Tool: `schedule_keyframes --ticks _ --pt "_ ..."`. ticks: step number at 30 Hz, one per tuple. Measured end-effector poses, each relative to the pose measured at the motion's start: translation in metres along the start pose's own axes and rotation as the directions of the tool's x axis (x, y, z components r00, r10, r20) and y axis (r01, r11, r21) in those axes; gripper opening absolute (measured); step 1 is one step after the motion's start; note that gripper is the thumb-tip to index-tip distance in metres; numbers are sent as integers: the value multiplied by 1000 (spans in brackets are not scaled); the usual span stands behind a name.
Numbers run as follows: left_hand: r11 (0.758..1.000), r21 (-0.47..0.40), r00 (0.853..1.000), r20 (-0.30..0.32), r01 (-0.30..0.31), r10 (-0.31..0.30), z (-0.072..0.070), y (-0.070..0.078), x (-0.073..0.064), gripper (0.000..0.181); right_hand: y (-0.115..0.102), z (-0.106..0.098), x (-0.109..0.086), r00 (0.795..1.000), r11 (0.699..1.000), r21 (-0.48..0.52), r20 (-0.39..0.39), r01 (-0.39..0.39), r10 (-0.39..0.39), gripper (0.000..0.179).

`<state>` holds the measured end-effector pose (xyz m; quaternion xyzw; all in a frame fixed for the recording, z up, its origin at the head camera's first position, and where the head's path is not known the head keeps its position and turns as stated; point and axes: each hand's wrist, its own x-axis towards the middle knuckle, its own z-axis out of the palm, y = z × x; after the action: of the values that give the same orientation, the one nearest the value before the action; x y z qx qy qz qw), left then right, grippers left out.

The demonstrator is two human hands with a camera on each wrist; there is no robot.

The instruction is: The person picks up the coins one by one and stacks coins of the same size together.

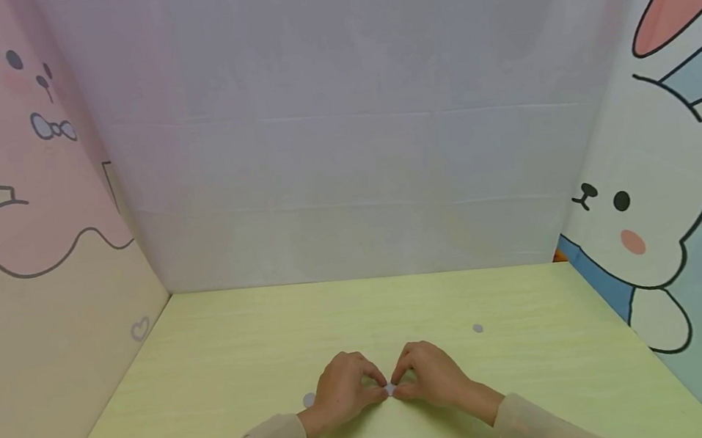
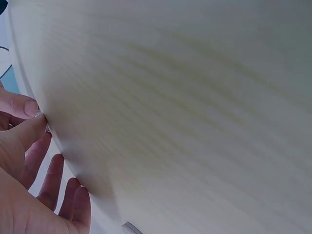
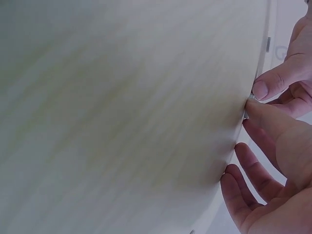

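Observation:
My left hand and right hand meet near the front middle of the table. Between their thumbs and forefingers they pinch a small light-grey round piece, which looks thin and flat, from opposite sides. Much of it is covered by the fingertips. In the right wrist view a sliver of the grey piece shows beside the right thumb, low against the tabletop. The other fingers of the left hand rest their tips close to the table. A grey disc lies just left of the left wrist.
Another grey disc lies farther back, to the right of the hands. The pale yellow-green table ends at a white cloth wall behind. Side panels carry a pink cartoon bear and a white rabbit.

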<state>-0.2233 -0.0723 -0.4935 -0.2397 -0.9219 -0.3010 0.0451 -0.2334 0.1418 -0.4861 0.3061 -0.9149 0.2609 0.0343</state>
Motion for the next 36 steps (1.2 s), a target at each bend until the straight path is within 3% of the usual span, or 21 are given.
schedule_keyframes --ticks 9,14,23,30,36 --pt "1000 4 1000 -5 -3 3 2 -3 1 10 7 -6 -2 998 998 -42 27 56 -55 11" --pt "1000 -5 1000 1 -12 12 3 -5 2 9 20 -19 -10 999 997 -66 -38 34 -36 10" --pt "1000 -24 1000 5 8 -8 0 -1 -1 10 51 -52 -29 988 999 -4 -147 -47 46 12" --pt "1000 -12 1000 3 -2 2 1 -3 0 10 74 -56 -42 985 991 43 -112 -125 129 14" --pt "1000 -2 1000 -5 1 -1 3 -4 1 9 82 -52 -48 990 990 66 -62 -124 128 17"
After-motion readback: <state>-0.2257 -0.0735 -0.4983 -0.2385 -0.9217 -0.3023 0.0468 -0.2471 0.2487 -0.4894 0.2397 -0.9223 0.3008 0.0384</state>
